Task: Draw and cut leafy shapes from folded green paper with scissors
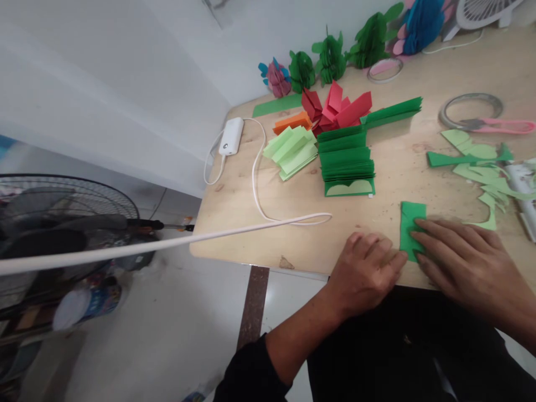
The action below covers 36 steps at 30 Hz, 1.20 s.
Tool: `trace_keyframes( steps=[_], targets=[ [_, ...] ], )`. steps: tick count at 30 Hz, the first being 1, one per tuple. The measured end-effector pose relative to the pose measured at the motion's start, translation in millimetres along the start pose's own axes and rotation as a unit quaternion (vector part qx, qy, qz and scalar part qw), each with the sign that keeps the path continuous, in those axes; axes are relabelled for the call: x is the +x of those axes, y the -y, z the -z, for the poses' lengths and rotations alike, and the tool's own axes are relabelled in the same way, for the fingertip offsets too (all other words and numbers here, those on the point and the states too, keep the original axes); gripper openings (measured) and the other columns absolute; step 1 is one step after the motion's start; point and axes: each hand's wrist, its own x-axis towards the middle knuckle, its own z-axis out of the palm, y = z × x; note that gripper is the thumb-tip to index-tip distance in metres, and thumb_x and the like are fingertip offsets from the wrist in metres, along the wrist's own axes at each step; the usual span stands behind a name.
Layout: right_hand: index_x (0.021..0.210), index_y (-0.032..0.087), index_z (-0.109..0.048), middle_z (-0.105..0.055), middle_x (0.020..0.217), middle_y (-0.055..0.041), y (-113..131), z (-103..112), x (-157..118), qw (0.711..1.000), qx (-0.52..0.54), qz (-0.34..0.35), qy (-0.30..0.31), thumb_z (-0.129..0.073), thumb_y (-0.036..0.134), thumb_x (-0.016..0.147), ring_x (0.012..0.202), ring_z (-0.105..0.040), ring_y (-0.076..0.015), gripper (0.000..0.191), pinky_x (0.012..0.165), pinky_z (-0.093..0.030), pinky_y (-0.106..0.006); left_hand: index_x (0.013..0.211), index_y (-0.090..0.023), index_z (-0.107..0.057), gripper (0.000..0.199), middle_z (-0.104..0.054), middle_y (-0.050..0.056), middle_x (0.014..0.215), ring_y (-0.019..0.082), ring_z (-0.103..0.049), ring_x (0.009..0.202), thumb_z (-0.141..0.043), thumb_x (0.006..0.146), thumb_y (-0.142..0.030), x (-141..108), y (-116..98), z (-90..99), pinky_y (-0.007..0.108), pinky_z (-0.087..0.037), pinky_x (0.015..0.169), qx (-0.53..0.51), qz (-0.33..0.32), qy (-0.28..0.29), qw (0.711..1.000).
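White cable (84, 255) hangs nearest you, crossing from the left over the front edge of the worktop (232, 218) and looping short of your left hand (371, 268). If you turn your head or shift an arm, that slack could catch and drag across the pleated green stack (347, 159). Your right hand (464, 251) lies spread, fingers extended and pressing down on the green paper piece (412, 218) without closing round it. Your left hand is curled at the paper's lower left edge; whether it pinches anything, you can't tell from this view. Uneven pressure between the two could skew the piece or pull a crease off line, and, so near the front edge, a slip might send it towards your lap. Reaching right, a sleeve could sweep the pale green scraps (481, 176) in with it. The piece itself looks like a flat, narrow, bright green rectangle, its top edge slightly uneven; its layers are too small to count.
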Motion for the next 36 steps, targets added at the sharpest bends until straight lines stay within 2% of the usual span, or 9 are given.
trace_keyframes(
  steps=[8, 11, 16, 20, 24, 30, 33, 36],
  targets=[
    [0.130, 0.025, -0.062, -0.076, 0.121, -0.0114, 1.7, -0.3, -0.8, 0.999, 0.023, -0.031, 0.004, -0.062, 0.023, 0.092, 0.110, -0.069, -0.0341, 0.039, 0.084, -0.047, -0.047, 0.122, -0.021, -0.069, 0.029, -0.061, 0.009, 0.122, 0.024, -0.052, 0.115, -0.051, 0.101, -0.030, -1.0, 0.6, -0.6, 0.043, -0.037, 0.108, -0.004, 0.000, -0.006, 1.000],
    [0.134, 0.025, -0.059, -0.075, 0.121, -0.0124, 2.2, 0.0, -0.5, 0.999, 0.018, -0.028, 0.010, -0.060, 0.023, 0.093, 0.111, -0.068, -0.0350, 0.041, 0.085, -0.047, -0.048, 0.121, -0.021, -0.069, 0.029, -0.061, 0.008, 0.121, 0.024, -0.052, 0.115, -0.051, 0.101, -0.029, -0.6, 0.7, 0.6, 0.043, -0.037, 0.108, -0.008, 0.001, -0.011, 1.000],
    [0.134, 0.024, -0.057, -0.075, 0.121, -0.0130, 2.5, -0.1, -0.4, 1.000, 0.003, -0.018, 0.005, -0.059, 0.024, 0.094, 0.110, -0.069, -0.0344, 0.040, 0.084, -0.048, -0.048, 0.124, -0.021, -0.068, 0.030, -0.061, 0.009, 0.122, 0.024, -0.052, 0.116, -0.050, 0.101, -0.030, -0.2, 0.7, 1.1, 0.044, -0.037, 0.108, 0.000, 0.001, 0.014, 1.000],
    [0.138, 0.023, -0.055, -0.075, 0.121, -0.0142, 2.8, 0.5, -0.1, 1.000, 0.007, -0.017, 0.004, -0.059, 0.024, 0.094, 0.108, -0.069, -0.0357, 0.044, 0.084, -0.048, -0.049, 0.123, -0.021, -0.069, 0.030, -0.061, 0.009, 0.123, 0.024, -0.052, 0.115, -0.051, 0.101, -0.030, -0.6, 1.3, 0.1, 0.045, -0.037, 0.109, -0.010, 0.000, 0.001, 1.000],
    [0.138, 0.024, -0.055, -0.075, 0.122, -0.0141, 3.0, 1.4, -0.3, 0.999, 0.013, -0.027, 0.021, -0.061, 0.021, 0.092, 0.111, -0.068, -0.0370, 0.046, 0.084, -0.048, -0.050, 0.123, -0.021, -0.068, 0.030, -0.061, 0.010, 0.124, 0.024, -0.052, 0.116, -0.051, 0.100, -0.030, -0.9, 1.8, 0.4, 0.045, -0.037, 0.108, -0.011, -0.001, 0.012, 1.000],
    [0.123, 0.021, -0.062, -0.075, 0.120, -0.0145, 2.1, -0.9, -0.9, 1.000, -0.005, -0.006, 0.003, -0.059, 0.023, 0.094, 0.110, -0.067, -0.0337, 0.030, 0.084, -0.047, -0.048, 0.123, -0.021, -0.068, 0.030, -0.061, 0.010, 0.123, 0.025, -0.052, 0.116, -0.051, 0.100, -0.030, -0.2, 1.2, 1.0, 0.044, -0.038, 0.107, -0.008, -0.001, 0.016, 1.000],
    [0.121, 0.020, -0.063, -0.074, 0.120, -0.0135, 1.0, -1.8, -1.5, 1.000, -0.008, 0.001, -0.005, -0.057, 0.024, 0.094, 0.112, -0.065, -0.0325, 0.028, 0.085, -0.046, -0.046, 0.122, -0.021, -0.069, 0.029, -0.061, 0.010, 0.122, 0.025, -0.052, 0.115, -0.052, 0.100, -0.030, 0.3, 1.1, 1.3, 0.044, -0.038, 0.106, -0.007, -0.003, 0.016, 1.000],
    [0.118, 0.015, -0.065, -0.074, 0.119, -0.0166, -0.3, -2.8, -2.4, 1.000, -0.012, 0.015, -0.010, -0.057, 0.023, 0.094, 0.110, -0.065, -0.0334, 0.027, 0.085, -0.045, -0.046, 0.121, -0.021, -0.068, 0.028, -0.061, 0.010, 0.121, 0.025, -0.052, 0.115, -0.053, 0.099, -0.030, 1.0, 1.5, 2.5, 0.044, -0.038, 0.105, -0.005, -0.004, 0.017, 1.000]
  ],
)
